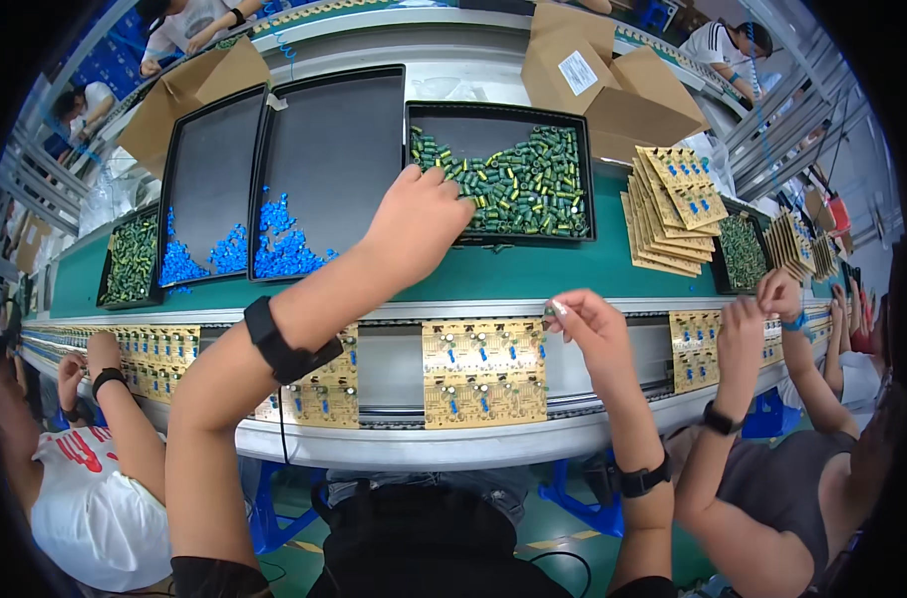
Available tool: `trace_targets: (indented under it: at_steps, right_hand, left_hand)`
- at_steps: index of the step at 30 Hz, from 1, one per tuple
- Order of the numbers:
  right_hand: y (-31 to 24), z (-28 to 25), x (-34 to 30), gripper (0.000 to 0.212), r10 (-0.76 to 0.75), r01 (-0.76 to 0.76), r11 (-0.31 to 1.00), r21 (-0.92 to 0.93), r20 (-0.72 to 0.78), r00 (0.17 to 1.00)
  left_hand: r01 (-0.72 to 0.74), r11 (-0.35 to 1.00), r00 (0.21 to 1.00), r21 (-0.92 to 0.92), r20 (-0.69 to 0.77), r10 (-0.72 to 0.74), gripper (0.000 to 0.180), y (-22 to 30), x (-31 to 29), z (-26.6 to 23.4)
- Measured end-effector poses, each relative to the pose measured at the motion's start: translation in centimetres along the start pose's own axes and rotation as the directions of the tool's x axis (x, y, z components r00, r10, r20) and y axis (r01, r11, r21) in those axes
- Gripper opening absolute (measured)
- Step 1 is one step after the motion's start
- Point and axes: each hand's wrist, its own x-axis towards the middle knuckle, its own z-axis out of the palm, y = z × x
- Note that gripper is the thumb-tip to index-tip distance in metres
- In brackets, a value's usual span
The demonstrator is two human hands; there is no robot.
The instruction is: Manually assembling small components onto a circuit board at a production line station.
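Your left hand [424,221] reaches in at the near left corner of the black tray [493,128] of green components [533,184]; its fingertips are hidden, so its grip cannot be told. Your right hand [595,337] pinches a small green part [549,311] by the circuit board's [484,371] far right corner.

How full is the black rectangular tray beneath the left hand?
Partly full: the black tray holds many green cylindrical components, its far floor partly bare.

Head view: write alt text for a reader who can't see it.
The left hand is over a black tray of green cylindrical capacitors; the right hand pinches a small green component beside a tan circuit board on a conveyor.
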Motion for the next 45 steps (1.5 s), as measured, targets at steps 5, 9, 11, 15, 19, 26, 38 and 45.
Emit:
trace_targets:
  at_steps: [5, 9, 11, 15, 19, 26, 38, 45]
  right_hand:
    - [0.4, -0.6, -0.7, 0.019, 0.154, -0.155, 0.987, 0.038, 0.019, 0.988]
    - [0.9, -1.0, -0.9, 0.018, 0.188, -0.188, 0.982, 0.024, 0.003, 0.982]
    - [1.5, -1.2, -0.8, 0.014, 0.158, -0.157, 0.987, 0.035, -0.022, 0.987]
    - [2.2, -1.4, -0.9, 0.011, 0.139, -0.139, 0.985, -0.106, -0.006, 0.990]
    - [1.4, -0.5, -1.0, 0.009, 0.046, -0.043, 0.929, -0.367, 0.000, 0.999]
    - [0.2, 0.2, -1.0, 0.008, -0.045, 0.053, 0.869, -0.493, 0.028, 0.999]
    - [-0.7, 0.8, -0.4, 0.009, -0.066, 0.112, 0.784, -0.610, 0.097, 0.993]
    - [-2.1, 1.4, 0.6, 0.016, -0.121, 0.261, 0.610, -0.748, 0.238, 0.964]
  left_hand:
    - [0.112, 0.969, 0.991, -0.220, 0.101, -0.091, 0.011, -0.7, 0.9, 2.4]
    - [0.110, 0.960, 0.991, -0.256, 0.104, -0.086, 0.008, -1.0, 1.3, 2.5]
    - [0.112, 0.958, 0.991, -0.264, 0.097, -0.089, 0.008, -0.9, 1.4, 2.3]
    - [0.115, 0.951, 0.993, -0.288, 0.072, -0.098, 0.008, -1.0, 1.0, 2.2]
    - [0.084, 0.943, 0.992, -0.323, -0.061, -0.109, 0.006, -1.1, 0.2, 2.4]
    - [0.055, 0.947, 0.990, -0.316, -0.103, -0.092, 0.006, -0.8, -0.7, 0.8]
    - [0.104, 0.853, 0.972, -0.511, -0.130, -0.196, 0.013, 0.3, -2.0, -0.4]
    - [0.499, -0.002, 0.863, -0.866, 0.498, -0.087, 0.013, 0.6, -2.1, -1.0]
